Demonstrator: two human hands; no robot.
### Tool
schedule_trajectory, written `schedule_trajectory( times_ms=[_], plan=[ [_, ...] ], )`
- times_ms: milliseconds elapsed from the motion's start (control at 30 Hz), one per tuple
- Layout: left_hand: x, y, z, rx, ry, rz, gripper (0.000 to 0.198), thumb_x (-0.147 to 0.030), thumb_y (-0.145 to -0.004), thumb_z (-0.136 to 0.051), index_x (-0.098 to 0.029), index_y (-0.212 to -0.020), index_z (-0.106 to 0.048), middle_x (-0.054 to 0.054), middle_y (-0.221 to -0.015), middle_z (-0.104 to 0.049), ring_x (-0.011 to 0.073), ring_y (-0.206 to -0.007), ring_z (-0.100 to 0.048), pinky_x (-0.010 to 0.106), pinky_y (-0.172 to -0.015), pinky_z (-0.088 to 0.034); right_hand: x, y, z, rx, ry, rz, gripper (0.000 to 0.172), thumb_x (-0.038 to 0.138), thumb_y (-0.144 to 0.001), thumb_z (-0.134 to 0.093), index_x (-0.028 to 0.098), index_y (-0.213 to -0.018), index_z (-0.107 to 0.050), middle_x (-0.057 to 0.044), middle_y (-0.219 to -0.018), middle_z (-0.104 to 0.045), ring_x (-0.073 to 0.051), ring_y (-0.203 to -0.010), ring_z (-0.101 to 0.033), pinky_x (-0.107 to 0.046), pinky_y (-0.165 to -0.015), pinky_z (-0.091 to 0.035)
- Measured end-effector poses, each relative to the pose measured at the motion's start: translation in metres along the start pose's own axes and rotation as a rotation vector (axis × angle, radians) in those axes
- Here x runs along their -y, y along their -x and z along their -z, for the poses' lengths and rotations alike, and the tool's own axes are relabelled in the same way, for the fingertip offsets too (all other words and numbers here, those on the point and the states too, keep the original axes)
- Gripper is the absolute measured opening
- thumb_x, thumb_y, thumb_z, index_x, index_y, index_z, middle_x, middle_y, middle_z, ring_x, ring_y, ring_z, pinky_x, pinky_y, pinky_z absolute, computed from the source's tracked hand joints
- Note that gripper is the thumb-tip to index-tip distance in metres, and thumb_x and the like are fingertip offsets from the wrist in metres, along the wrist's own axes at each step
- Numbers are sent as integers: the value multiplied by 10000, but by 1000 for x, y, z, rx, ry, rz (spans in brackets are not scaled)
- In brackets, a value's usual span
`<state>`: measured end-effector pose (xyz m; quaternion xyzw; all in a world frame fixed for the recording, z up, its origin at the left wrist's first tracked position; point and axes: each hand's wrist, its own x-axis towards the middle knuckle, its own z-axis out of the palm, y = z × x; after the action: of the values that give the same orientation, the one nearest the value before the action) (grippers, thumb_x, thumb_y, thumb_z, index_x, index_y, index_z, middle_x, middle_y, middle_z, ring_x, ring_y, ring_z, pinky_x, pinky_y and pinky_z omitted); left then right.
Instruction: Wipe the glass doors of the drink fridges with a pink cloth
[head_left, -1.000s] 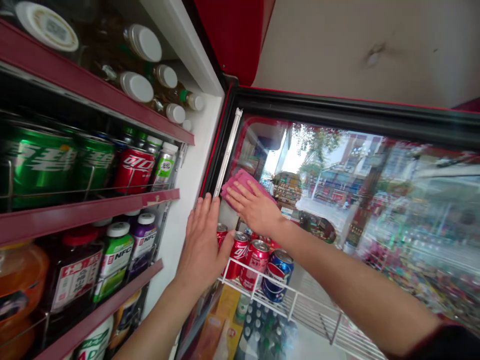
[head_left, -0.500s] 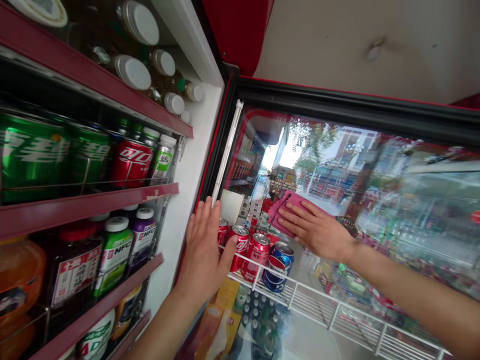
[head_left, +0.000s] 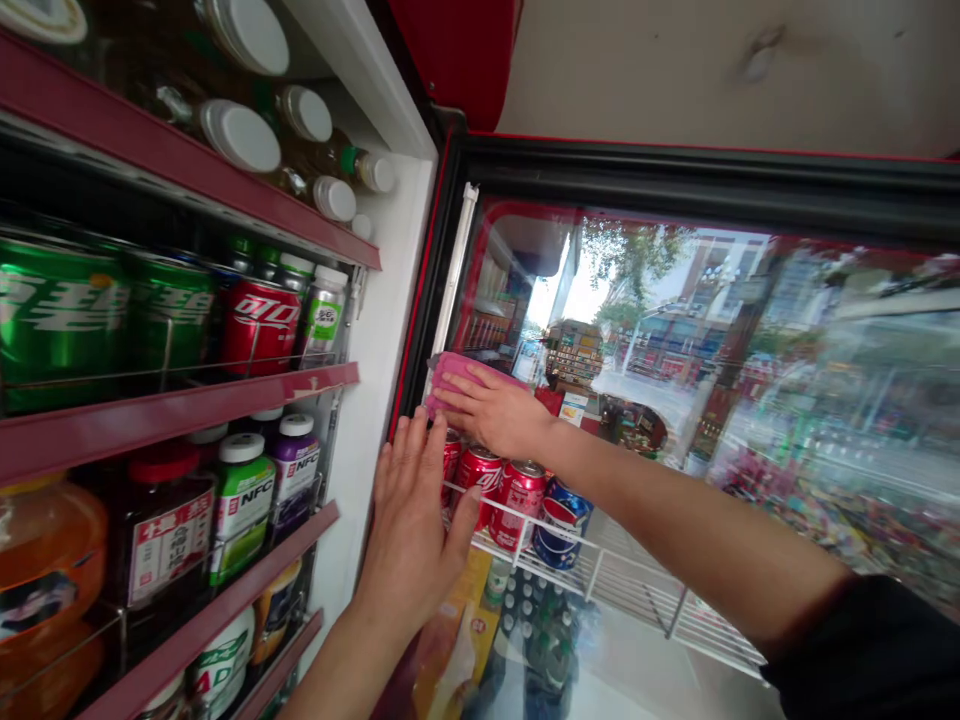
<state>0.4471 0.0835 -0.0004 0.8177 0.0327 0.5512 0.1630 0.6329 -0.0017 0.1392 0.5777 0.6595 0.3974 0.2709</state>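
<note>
My right hand (head_left: 499, 410) presses a folded pink cloth (head_left: 450, 375) flat on the glass door (head_left: 637, 350), at the glass's left edge beside the pale strip (head_left: 456, 270). Below that hand stand red cola cans (head_left: 519, 510) and a blue Pepsi can (head_left: 559, 525) on a white wire rack (head_left: 600, 565). Fingers stretched, my left hand (head_left: 412, 510) rests along the door's hinge-side edge, holding nothing. Its fingertips are just below the cloth. My right forearm crosses in front of the glass and hides part of it.
On the left, fridge shelves with dark red front strips (head_left: 187, 410) hold green cans (head_left: 56, 310), a red cola can (head_left: 259, 325) and several juice bottles (head_left: 244, 500). A white fridge wall (head_left: 379, 330) separates them from the door. Black door framing (head_left: 637, 165) runs along the top.
My right hand has slid the pink cloth leftward and slightly up across the glass to its left edge. My left hand stays at the door edge. The view has shifted slightly.
</note>
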Motion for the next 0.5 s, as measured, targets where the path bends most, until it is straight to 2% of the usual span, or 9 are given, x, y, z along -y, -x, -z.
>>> schedule_trajectory(
  times_ms=[100, 200, 333, 500],
  plan=[
    [-13, -2, -6, -7, 3, 7, 898, -395, -1088, -576, -317, -1812, -51, 148, -1886, -194, 382, -1752, -180, 726, -1366, -291, -1, 11, 7, 81, 46, -3, 572, 331, -1135, -483, 245, -1700, -498, -17, -1819, -408, -281, -1738, -259, -535, -1453, -168],
    [-29, -3, -14, -7, 13, 2, 897, -401, -1085, -582, -318, -1812, -62, 145, -1888, -189, 384, -1752, -180, 716, -1371, -286, -1, 37, 16, 117, 73, -17, 584, 335, -1142, -443, 261, -1721, -460, -1, -1841, -363, -262, -1746, -232, -520, -1453, -152],
    [-53, 0, -26, 2, 19, 7, 891, -417, -1084, -586, -309, -1812, -84, 151, -1885, -199, 384, -1748, -196, 697, -1379, -284, -3, 82, 26, 120, 49, -67, 604, 307, -1136, -463, 245, -1736, -432, -8, -1840, -360, -262, -1738, -260, -514, -1445, -187],
    [-91, 2, -45, 8, 67, -1, 864, -415, -1093, -569, -308, -1809, -97, 141, -1887, -196, 365, -1752, -196, 671, -1396, -257, -8, 145, 36, 99, 56, -93, 579, 293, -1134, -499, 276, -1712, -478, 4, -1820, -399, -256, -1728, -292, -511, -1444, -206]
  ],
)
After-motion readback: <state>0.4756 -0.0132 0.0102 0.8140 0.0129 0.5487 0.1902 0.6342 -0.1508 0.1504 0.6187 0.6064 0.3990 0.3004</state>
